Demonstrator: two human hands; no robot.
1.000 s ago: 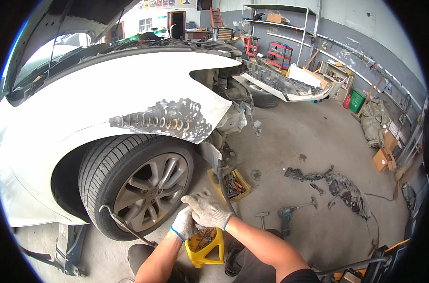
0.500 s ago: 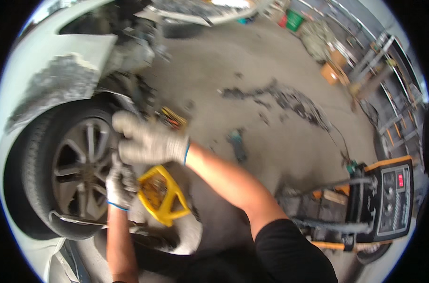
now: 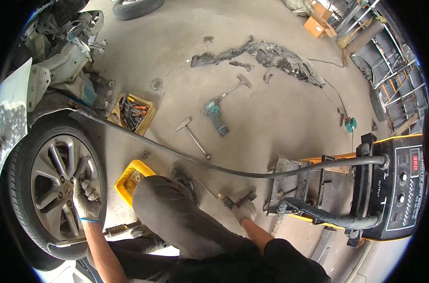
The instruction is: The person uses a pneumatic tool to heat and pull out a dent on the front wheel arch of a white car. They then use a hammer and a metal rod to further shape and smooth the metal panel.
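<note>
My left hand [image 3: 86,200], gloved, is curled in front of the wheel [image 3: 59,187]; whether it holds anything is unclear. A slide-hammer puller [image 3: 115,230] lies below it, near my shoe. My gloved right hand [image 3: 244,209] grips a dark handheld tool [image 3: 235,201] with a thin rod, beside the orange-and-black spot-puller machine [image 3: 403,188]. A thick cable [image 3: 214,168] runs from that machine to the damaged fender [image 3: 12,113]. A yellow container [image 3: 125,184] sits beside my knee.
A toolbox [image 3: 141,118], a hammer [image 3: 193,137], a teal power tool [image 3: 216,120] and a long black car part [image 3: 280,61] lie on the floor. A loose tyre [image 3: 134,10] is at the top. Cardboard boxes [image 3: 318,26] and a metal rack [image 3: 396,85] stand right.
The view has swung down and rightward. My hands, earlier together, are apart: my right moved rightward and took hold of the dark tool; my left stayed by the wheel.
</note>
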